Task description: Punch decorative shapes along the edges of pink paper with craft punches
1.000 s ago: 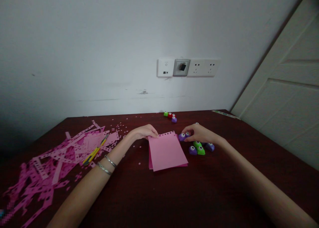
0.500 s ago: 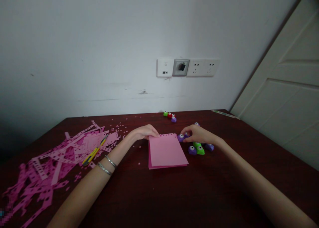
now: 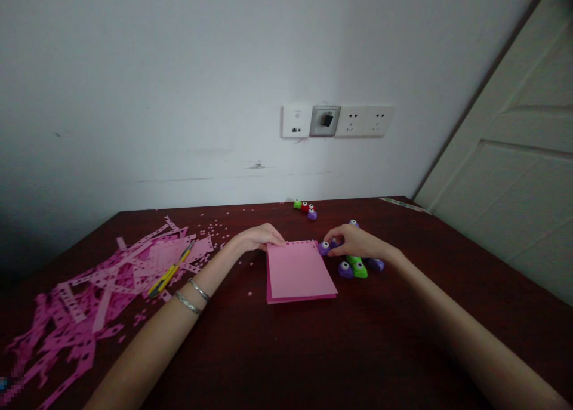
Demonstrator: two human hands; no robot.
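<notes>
Between my hands lies a small stack of pink paper sheets (image 3: 301, 271), with a row of small holes along its far edge. My left hand (image 3: 262, 237) is closed on the stack's far left corner, thumb on top. My right hand (image 3: 356, 241) pinches a small purple piece with a bulging eye (image 3: 324, 248), which touches the far right corner of the paper. Whether the paper goes inside that piece, I cannot tell. Near my right wrist are similar pieces: a green one (image 3: 359, 270), a purple one (image 3: 345, 270), and others partly hidden.
A heap of punched pink paper strips (image 3: 107, 279) covers the left of the dark red table (image 3: 286, 356). On it lies a yellow utility knife (image 3: 172, 271), with pink paper bits around. More one-eyed pieces (image 3: 312, 214) sit by the wall. A thin patterned strip (image 3: 405, 205) lies far right.
Almost nothing differs. The near right corner of the pink paper has shifted very slightly left; both hands keep their hold.
</notes>
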